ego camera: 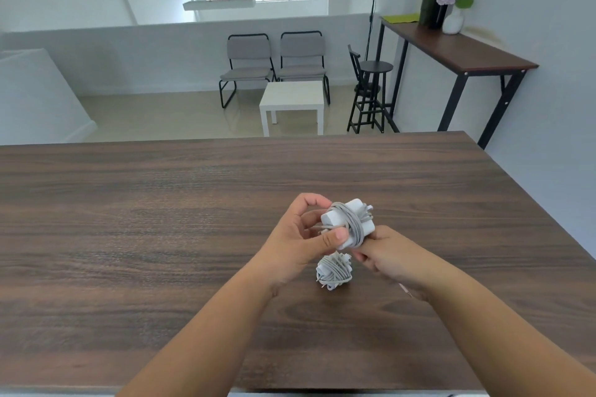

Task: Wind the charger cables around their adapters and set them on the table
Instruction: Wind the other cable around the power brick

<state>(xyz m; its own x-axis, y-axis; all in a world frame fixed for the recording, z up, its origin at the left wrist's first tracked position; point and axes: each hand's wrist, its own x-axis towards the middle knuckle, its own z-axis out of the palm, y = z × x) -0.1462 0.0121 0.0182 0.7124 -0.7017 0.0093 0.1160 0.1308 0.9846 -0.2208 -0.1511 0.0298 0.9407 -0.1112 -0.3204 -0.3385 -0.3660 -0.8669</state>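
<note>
A white square adapter (350, 222) with grey cable wound around it is held above the dark wooden table (161, 219). My left hand (301, 235) grips it from the left, thumb pressed on its near corner and the index finger curled over the top. My right hand (387, 256) holds it from below right, fingers curled at its lower edge; what they pinch is hidden. A second adapter (333, 270), fully wrapped in grey cable, lies on the table just beneath both hands.
A thin pinkish object (405, 289) pokes out under my right wrist. Beyond the table's far edge stand a white side table (292, 100), two grey chairs (274, 64), a black stool (371, 90) and a tall console table (451, 51) on the right.
</note>
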